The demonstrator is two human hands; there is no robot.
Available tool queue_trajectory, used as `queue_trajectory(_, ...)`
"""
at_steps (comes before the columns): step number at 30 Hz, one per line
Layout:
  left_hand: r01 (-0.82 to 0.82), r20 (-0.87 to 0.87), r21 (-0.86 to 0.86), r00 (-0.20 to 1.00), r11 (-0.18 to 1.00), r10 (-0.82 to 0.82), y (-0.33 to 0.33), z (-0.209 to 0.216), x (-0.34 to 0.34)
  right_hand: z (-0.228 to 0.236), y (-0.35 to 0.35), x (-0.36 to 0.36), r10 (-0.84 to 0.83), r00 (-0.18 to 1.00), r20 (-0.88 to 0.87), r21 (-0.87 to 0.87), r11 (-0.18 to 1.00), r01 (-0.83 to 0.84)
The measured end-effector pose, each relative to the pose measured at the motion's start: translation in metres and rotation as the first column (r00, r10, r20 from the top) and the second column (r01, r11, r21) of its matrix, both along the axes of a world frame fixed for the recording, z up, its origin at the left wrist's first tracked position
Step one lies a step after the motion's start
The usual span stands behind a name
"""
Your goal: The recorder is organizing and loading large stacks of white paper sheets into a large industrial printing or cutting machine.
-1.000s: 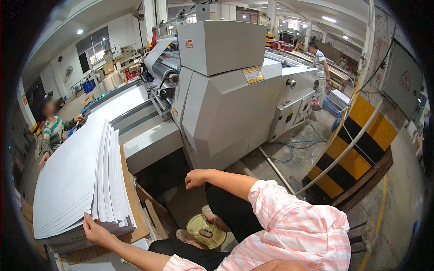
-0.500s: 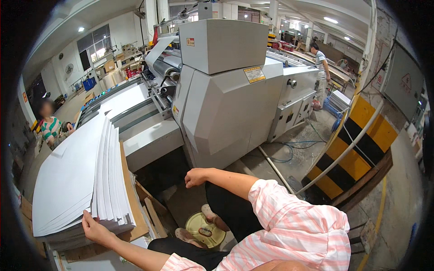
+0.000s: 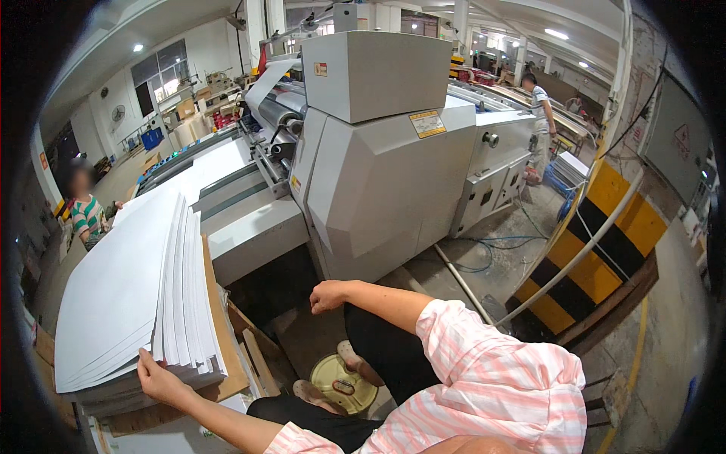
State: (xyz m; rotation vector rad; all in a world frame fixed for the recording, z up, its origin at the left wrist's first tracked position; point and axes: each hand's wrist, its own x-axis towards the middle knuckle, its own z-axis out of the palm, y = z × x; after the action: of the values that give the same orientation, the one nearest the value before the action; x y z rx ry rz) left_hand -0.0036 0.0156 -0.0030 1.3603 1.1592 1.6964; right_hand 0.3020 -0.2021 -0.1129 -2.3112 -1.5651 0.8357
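Observation:
A tall stack of large white paper sheets [image 3: 113, 280] stands at my left, its layers fanned out along the right side. My left hand [image 3: 160, 380] is at the stack's near corner, thumb and fingertips closed on the sheet edges; how many sheets are between them cannot be seen. My right hand [image 3: 328, 296] is loosely curled over my right knee, with nothing visible in it. Beyond the stack, more white paper [image 3: 215, 163] lies on the feed bed of a big grey machine [image 3: 378, 189] with metal rollers [image 3: 278, 113].
Brown board [image 3: 215, 318] edges the stack. Below me, my feet rest at a round yellow stool-like disc [image 3: 340, 387]. A yellow-and-black striped barrier [image 3: 590, 250] stands right, beside hoses and a pipe [image 3: 463, 284]. One person [image 3: 89, 216] is beyond the stack; another [image 3: 541, 113] stands far right.
The person at left has straightened a little, a hand now at the stack's far edge. The top sheet lies flatter and reaches nearer the feed bed. My hands have hardly moved.

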Motion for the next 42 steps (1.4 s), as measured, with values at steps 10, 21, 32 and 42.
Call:
queue_trajectory(10,0.020,-0.003,-0.022,1.000,1.000,-0.020,0.003,-0.001,-0.002,-0.012,0.003,0.008,0.000,1.000,-0.008,0.007,1.000,0.000)
queue_trajectory(21,0.008,0.033,-0.008,0.999,1.000,-0.008,-0.007,0.006,0.003,-0.018,0.002,0.013,0.025,1.000,-0.001,0.050,0.998,-0.025)
queue_trajectory(32,-0.045,-0.028,0.035,0.999,0.998,0.046,-0.005,0.005,0.003,-0.011,0.001,0.009,0.011,1.000,-0.005,0.021,1.000,-0.011)
queue_trajectory(42,-0.047,-0.045,0.056,0.998,0.997,0.050,-0.001,0.001,0.004,-0.014,0.000,0.011,0.020,0.999,0.036,0.020,1.000,-0.021)
